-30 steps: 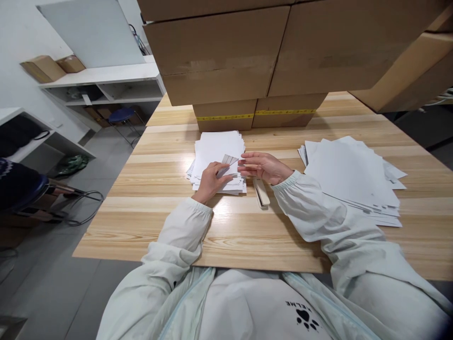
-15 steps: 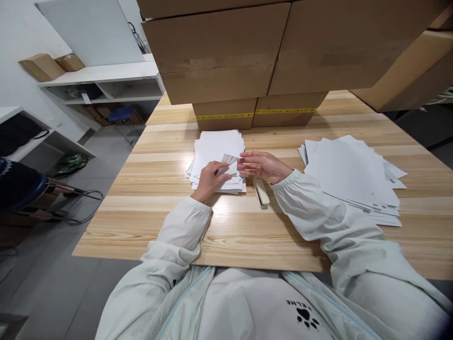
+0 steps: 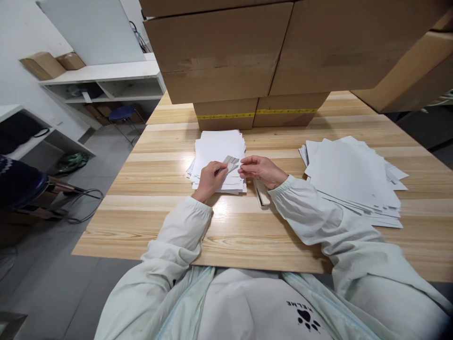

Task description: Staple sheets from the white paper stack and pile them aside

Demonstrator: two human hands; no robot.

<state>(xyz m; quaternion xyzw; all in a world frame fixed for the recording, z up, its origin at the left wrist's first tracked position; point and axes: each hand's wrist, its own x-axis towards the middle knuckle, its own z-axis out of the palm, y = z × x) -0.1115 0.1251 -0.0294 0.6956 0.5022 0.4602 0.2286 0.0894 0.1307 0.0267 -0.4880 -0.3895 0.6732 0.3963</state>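
Note:
A stack of white paper sheets [image 3: 217,146] lies on the wooden table [image 3: 170,208] in front of me. My left hand [image 3: 209,178] rests on its near edge and pinches the lifted, folded corner of the top sheet [image 3: 231,163]. My right hand [image 3: 260,170] meets that corner from the right, fingertips closed on its edge. A beige stapler [image 3: 262,193] lies on the table just under my right wrist.
A second, looser pile of white sheets [image 3: 350,177] spreads over the right of the table. Large cardboard boxes [image 3: 255,56] are stacked along the far side. To the left are white shelves [image 3: 106,80], a blue stool [image 3: 120,114] and cables on the floor.
My right hand's fingers have curled from spread to pinched at the lifted corner. The left hand has barely shifted.

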